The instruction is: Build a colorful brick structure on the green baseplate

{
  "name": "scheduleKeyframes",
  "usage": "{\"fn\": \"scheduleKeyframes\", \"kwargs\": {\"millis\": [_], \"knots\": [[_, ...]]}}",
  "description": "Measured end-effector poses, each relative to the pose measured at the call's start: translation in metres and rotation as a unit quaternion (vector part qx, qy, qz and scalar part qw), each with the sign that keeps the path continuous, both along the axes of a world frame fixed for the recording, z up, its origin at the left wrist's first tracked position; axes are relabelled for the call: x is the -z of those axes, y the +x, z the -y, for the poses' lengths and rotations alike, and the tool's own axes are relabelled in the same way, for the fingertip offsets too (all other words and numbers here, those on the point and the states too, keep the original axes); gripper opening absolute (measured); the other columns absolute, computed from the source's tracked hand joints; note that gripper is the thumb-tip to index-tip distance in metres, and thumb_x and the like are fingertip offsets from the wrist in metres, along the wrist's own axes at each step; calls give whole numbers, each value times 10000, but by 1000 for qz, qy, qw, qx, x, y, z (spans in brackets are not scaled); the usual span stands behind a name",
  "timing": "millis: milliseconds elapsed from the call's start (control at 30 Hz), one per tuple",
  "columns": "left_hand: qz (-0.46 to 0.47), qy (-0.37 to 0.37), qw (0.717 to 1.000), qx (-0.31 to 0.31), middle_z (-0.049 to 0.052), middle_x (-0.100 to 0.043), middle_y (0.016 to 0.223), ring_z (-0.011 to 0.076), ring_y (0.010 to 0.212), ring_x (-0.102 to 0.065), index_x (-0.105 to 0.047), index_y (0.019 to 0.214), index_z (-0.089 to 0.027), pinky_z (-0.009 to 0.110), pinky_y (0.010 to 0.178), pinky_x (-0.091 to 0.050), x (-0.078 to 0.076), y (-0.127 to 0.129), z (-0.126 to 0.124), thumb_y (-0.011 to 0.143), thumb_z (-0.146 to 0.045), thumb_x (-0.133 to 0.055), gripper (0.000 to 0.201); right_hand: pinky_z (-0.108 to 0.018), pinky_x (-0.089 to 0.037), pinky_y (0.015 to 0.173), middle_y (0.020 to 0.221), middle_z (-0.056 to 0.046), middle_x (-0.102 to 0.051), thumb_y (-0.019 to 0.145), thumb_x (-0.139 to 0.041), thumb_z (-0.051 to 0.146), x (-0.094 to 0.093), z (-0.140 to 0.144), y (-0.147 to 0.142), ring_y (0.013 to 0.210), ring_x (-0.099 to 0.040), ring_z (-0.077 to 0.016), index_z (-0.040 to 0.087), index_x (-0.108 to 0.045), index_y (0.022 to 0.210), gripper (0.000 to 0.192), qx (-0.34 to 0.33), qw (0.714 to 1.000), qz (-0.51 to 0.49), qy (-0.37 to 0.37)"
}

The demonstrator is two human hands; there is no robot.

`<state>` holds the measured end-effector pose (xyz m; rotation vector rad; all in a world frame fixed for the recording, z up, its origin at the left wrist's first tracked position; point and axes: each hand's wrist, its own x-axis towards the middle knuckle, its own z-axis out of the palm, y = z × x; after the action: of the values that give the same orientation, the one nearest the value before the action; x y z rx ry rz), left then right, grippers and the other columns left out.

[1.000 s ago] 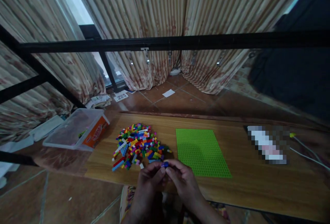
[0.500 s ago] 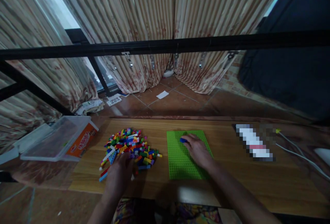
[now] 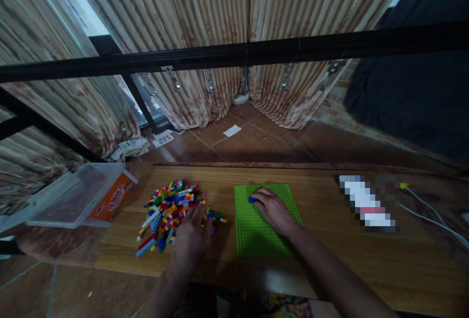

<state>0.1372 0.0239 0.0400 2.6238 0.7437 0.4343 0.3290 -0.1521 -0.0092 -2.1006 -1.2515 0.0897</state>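
Note:
A blue toy brick [image 3: 252, 200] is pinched in the fingertips of my right hand [image 3: 273, 210], over the upper left part of the green studded baseplate [image 3: 252, 235]. Whether that brick touches the studds or sits just above them I cannot tell. My left hand [image 3: 192, 235] reaches over the right side of a heap of mixed coloured bricks [image 3: 172, 205], its fingers apart and pointing forward. I see nothing held in it, though its palm side is hidden. Long light blue and red pieces stick out at the heap's near left edge.
On the left, a clear plastic box [image 3: 80, 201] with an orange label lies beside the wooden tabletop [image 3: 227, 264]. A blurred-out flat object [image 3: 366, 203] lies at the right, near a white cable [image 3: 432, 220]. Behind the table stand a black rail [image 3: 227, 54] and curtains [image 3: 205, 10].
My left hand has moved right across the heap, and its fingers have spread. My right hand and the blue brick have shifted slightly left on the baseplate. The view has tilted a little.

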Motion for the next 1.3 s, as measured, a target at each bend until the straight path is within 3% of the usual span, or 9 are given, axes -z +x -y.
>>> {"fn": "scheduleKeyframes", "kwargs": {"millis": [133, 267, 400, 600, 867, 1300], "knots": [[42, -109, 988, 99, 83, -653, 1011, 184, 868, -644, -601, 1109, -194, 305, 767, -537, 12, 48, 37, 839, -161, -469, 302, -340, -493, 856, 937, -47, -637, 897, -506, 142, 2, 2, -3, 920, -588, -181, 212, -691, 978, 213, 8, 1000, -10, 7], [41, -123, 984, 121, 118, -620, 1146, 220, 1061, -595, -561, 1181, -165, 365, 916, -508, 36, 68, 59, 791, -100, -507, 399, -349, -495, 862, 966, -57, -639, 893, -519, 149, 5, 16, -12, 931, -586, -190, 207, -692, 982, 203, 30, 999, -22, 20], [58, -110, 984, 130, 114, -600, 1196, 227, 1159, -537, -522, 1235, -167, 409, 1011, -457, 53, 59, 72, 783, -74, -507, 462, -364, -503, 849, 974, -75, -639, 907, -497, 157, 8, 33, -29, 931, -579, -205, 199, -692, 991, 216, 66, 997, -31, 37], [62, -100, 983, 143, 131, -583, 1212, 232, 1175, -521, -499, 1254, -147, 419, 1020, -456, 59, 46, 82, 813, -97, -501, 444, -389, -502, 832, 936, -71, -650, 909, -519, 219, 9, 44, -49, 916, -575, -225, 223, -703, 1004, 208, 106, 993, -26, 41], [101, -83, 982, 135, 124, -567, 1230, 223, 1184, -521, -482, 1257, -156, 405, 1006, -476, 73, 40, 89, 846, -130, -502, 412, -367, -501, 775, 895, -53, -654, 886, -572, 204, 10, 52, -49, 874, -572, -208, 257, -720, 1006, 198, 59, 995, -43, 67], [122, -58, 982, 130, 103, -586, 1168, 217, 1121, -547, -502, 1229, -170, 389, 972, -501, 73, 40, 90, 827, -126, -541, 406, -360, -484, 777, 863, -49, -652, 867, -589, 151, 3, 48, -48, 857, -559, -207, 245, -733, 976, 203, 63, 997, -33, 36]]}}
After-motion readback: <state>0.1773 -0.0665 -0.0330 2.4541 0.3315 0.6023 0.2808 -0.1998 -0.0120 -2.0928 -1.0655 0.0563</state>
